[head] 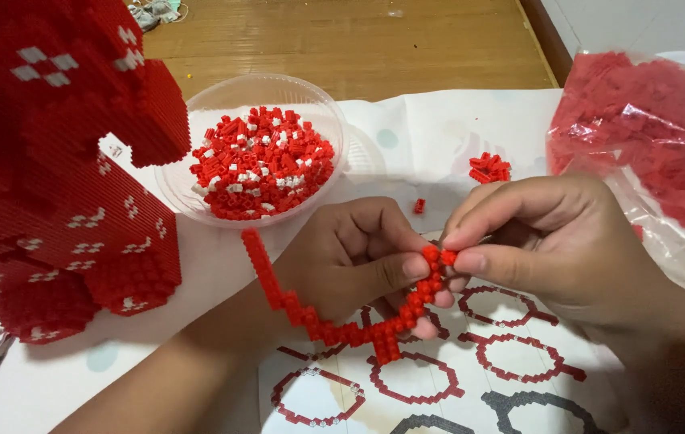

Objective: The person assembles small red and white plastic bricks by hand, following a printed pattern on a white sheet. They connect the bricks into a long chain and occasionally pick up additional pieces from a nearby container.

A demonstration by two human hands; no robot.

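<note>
One tall built model (53,161) of studded red bricks with white flecks stands at the left, beside one clear round plastic bowl (198,104) heaped with loose red and white bricks. Two hands meet at centre over the printed sheet (439,386) on the worktop: the left hand (350,257) pinches a thin, curved red brick chain (334,329), its grip closed on the chain's upper end. The right hand (551,241) presses one small red brick (448,257) onto that end, fingertips shut on it, with one small loose pile (489,168) and one crinkled clear bag (648,137) of red bricks at the right.
</note>
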